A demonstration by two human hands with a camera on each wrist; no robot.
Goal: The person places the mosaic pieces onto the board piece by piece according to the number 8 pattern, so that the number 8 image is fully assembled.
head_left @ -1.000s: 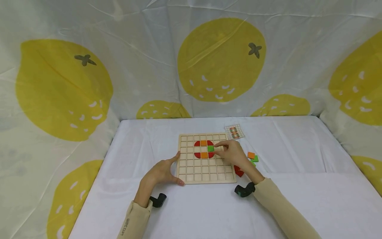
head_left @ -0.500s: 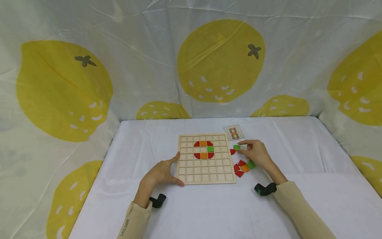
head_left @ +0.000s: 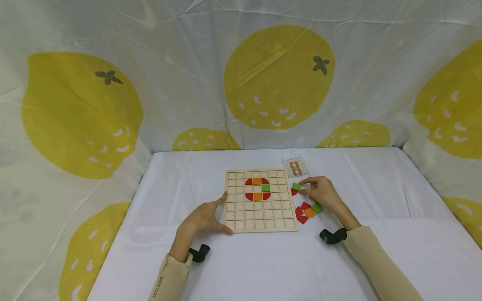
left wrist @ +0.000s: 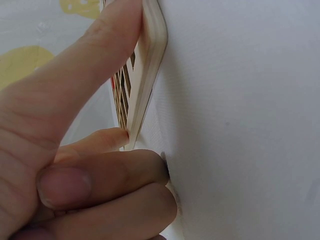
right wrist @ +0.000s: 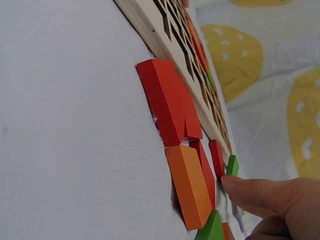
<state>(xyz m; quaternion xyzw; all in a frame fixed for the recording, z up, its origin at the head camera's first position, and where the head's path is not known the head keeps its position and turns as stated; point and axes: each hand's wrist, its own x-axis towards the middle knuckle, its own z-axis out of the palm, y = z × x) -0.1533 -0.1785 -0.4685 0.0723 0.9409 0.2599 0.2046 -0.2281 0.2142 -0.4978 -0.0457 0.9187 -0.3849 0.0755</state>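
Note:
A pale wooden grid board [head_left: 244, 214] lies flat, with red, orange and green pieces in its upper middle. My left hand [head_left: 198, 217] grips its lower left, index finger at the left edge and thumb at the near corner. The left wrist view shows that hand [left wrist: 95, 165] with its other fingers curled beside the board's edge [left wrist: 150, 65]. Right of the board, my right hand [head_left: 324, 193] pinches a green square piece [head_left: 296, 186] above a red piece [head_left: 293, 192]. The right wrist view shows a fingertip of the hand [right wrist: 285, 200] at the green piece [right wrist: 232, 165].
Loose red pieces [head_left: 302, 219], an orange square [head_left: 309, 212] and a green piece [head_left: 316, 207] lie on the white cloth right of the board. A small pattern card [head_left: 296, 167] lies behind them by the board's far right corner. Lemon-print cloth [head_left: 278, 75] hangs behind.
My right hand has let go of the green piece on the board, moved right and taken hold of another green square. It then shifted slightly left. My left hand has stayed in place.

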